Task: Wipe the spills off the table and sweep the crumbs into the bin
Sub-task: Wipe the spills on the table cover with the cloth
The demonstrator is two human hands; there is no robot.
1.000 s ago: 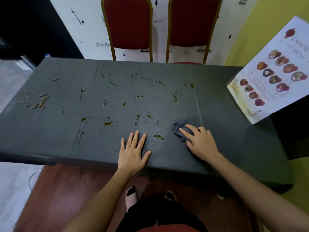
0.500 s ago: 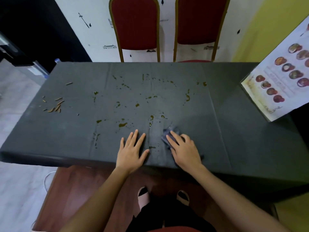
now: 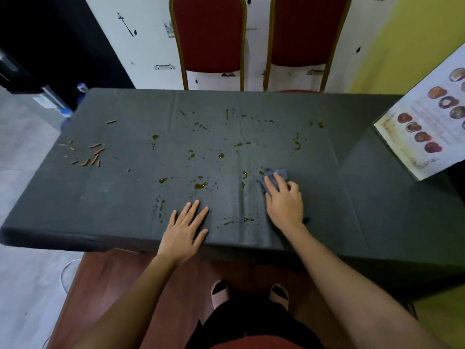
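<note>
Our right hand pressed a small blue-grey cloth onto the dark-covered surface. Its grip was apart, the fingers laid mostly straight over the wad rather than closed round it. Our left hand lay flat by the near edge, grip apart and holding nothing. The brownish spills were scattered across the middle, just left of the cloth and beyond it, with a few drops between our hands. The crumbs sat well apart at the left end. We judged that so small a cloth could soon be soaked and would then smear the drops instead of lifting them. The cover showed creases, so a hard stroke might bunch it unless the left hand pinned it. A long stroke leftward risked dragging wet into the crumbs and gluing them down. We saw no bin, so crumbs pushed off the left edge could land on the floor.
</note>
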